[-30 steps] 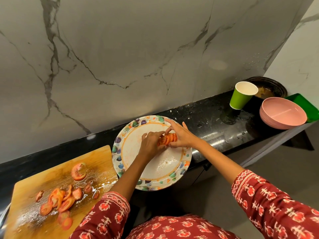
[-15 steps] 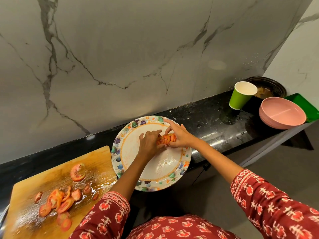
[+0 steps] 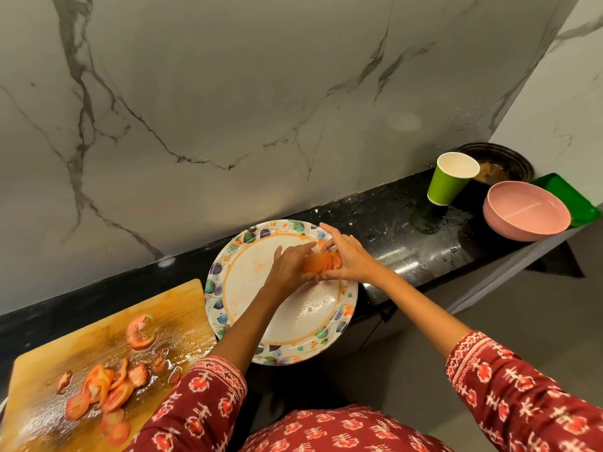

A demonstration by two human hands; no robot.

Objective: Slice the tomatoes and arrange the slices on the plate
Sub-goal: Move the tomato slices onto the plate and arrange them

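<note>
Red, wet stack of tomato slices (image 3: 323, 263) sits pinched between left hand (image 3: 288, 267) and right hand (image 3: 347, 261) over the floral round plate (image 3: 293, 340) near the tabletop's front edge, probably soft and slippery, so cradle the ends.

Tomato slices (image 3: 321, 263) half-hidden between hands (image 3: 318, 264)

Wet wooden board (image 3: 98, 340); glossy black stone counter (image 3: 385, 223); matt marble wall (image 3: 261, 93).

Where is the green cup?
The green cup stands at the right of the head view on the black counter, just left of the pink bowls.
</note>
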